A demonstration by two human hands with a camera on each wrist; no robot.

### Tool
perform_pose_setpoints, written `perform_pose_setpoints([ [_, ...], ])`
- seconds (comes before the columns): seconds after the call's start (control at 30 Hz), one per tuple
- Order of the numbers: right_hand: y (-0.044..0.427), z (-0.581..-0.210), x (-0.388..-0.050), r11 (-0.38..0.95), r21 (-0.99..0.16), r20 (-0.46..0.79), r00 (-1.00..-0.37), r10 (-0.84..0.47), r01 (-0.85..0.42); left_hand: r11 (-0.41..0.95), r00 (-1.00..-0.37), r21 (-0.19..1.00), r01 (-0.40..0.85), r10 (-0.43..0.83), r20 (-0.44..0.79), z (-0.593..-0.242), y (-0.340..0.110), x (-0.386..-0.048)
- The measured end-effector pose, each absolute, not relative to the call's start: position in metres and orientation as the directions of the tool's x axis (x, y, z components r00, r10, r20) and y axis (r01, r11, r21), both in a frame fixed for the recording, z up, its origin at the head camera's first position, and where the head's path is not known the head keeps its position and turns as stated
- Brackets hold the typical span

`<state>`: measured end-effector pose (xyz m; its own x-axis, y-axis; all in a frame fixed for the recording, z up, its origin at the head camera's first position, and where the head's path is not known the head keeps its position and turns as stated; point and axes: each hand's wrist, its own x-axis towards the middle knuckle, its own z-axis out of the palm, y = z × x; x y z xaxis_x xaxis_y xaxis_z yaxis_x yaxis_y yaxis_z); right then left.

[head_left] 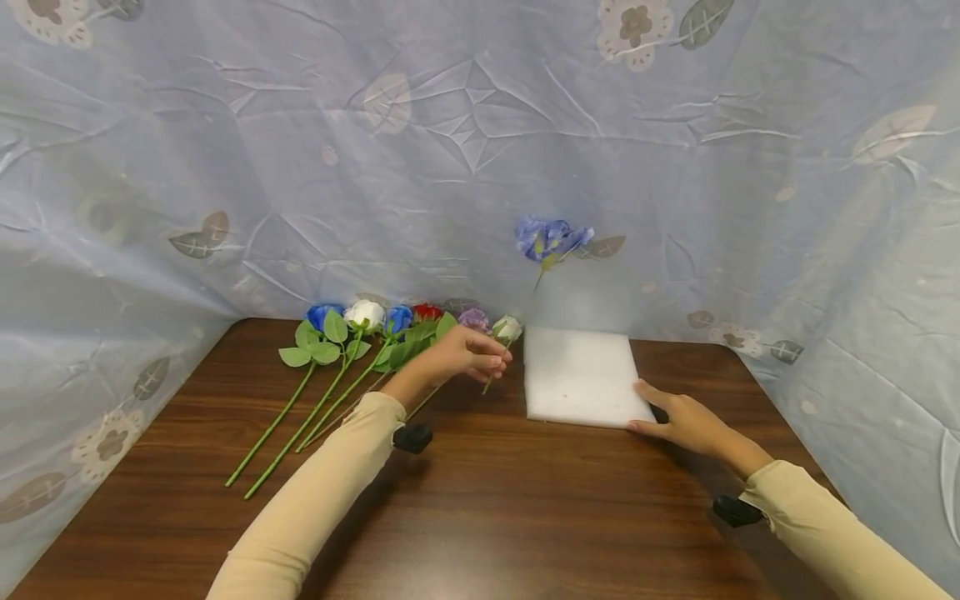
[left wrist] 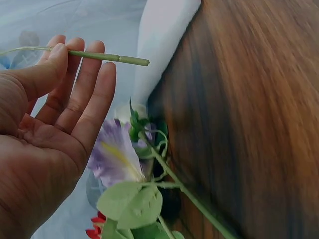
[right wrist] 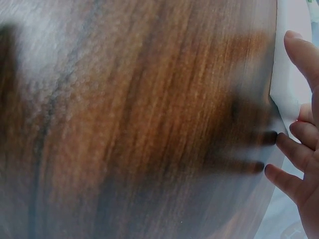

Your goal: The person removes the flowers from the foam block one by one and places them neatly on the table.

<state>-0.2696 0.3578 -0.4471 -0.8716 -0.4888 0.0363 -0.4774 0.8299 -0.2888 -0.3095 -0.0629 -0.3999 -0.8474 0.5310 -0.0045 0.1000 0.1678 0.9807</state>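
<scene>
My left hand pinches a thin green stem between thumb and fingertips, the other fingers extended. That stem seems to lead up to a pale blue artificial flower, raised against the curtain. Its cut end points away from the palm in the left wrist view. At the right front corner of a white foam block, my right hand holds the edge with thumb and index finger. Its remaining fingertips reach the tabletop in the right wrist view. Nearest the left hand lie a white rosebud and a purple flower.
Left on the brown wooden table lie more artificial flowers: blue roses, a white rose and a red flower, with long green stems towards the front. A patterned pale curtain surrounds the table's back and sides.
</scene>
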Motion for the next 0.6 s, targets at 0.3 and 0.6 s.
perform_pose_setpoints([
  [0.3,0.358,-0.446,-0.268,0.825,-0.290,0.047,-0.868,-0.494,-0.485,0.203,-0.857,0.973,0.113,0.515,-0.008,-0.406,-0.083,-0.307],
  [0.6,0.358,-0.447,-0.269,0.832,-0.296,0.031,-0.875,-0.483,-0.469,0.252,-0.870,0.961,0.118,0.492,-0.023,-0.409,-0.097,-0.306],
])
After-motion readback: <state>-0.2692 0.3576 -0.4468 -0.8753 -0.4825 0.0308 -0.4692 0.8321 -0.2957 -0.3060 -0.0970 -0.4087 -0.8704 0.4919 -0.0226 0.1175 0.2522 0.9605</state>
